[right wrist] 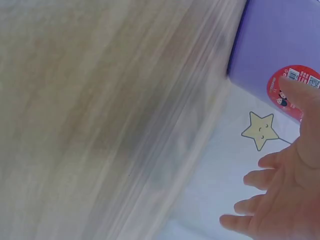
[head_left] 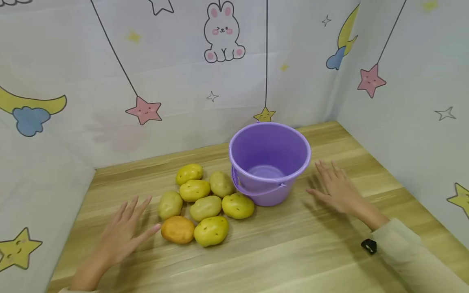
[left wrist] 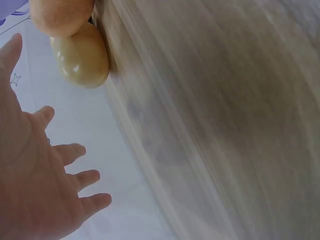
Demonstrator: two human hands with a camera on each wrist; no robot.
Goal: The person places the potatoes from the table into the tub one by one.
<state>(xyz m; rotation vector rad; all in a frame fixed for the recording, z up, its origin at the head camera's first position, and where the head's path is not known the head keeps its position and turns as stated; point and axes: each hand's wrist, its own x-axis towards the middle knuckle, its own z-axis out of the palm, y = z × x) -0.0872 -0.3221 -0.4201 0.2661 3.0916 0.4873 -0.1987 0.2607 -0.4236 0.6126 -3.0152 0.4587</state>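
Observation:
Several potatoes lie grouped on the table, among them a yellow potato [head_left: 211, 231] at the front and a paler potato [head_left: 170, 205] at the left. An orange, mango-like fruit [head_left: 178, 230] touches the group at the front left. My left hand [head_left: 122, 232] hovers left of it, fingers spread and holding nothing; its thumb tip is close to the orange fruit. Behind the group's right side stands an upright purple bucket [head_left: 269, 191], its handle hanging down the front. To the bucket's right is my right hand [head_left: 338, 189], fingers extended, apart from the bucket and holding nothing.
The wood-grain table [head_left: 278, 252] meets a printed white cloth [head_left: 183, 81] at the back and both sides. A red round label [right wrist: 280, 100] is on the bucket's side in the right wrist view. A small black object [head_left: 369, 246] sits by the right sleeve.

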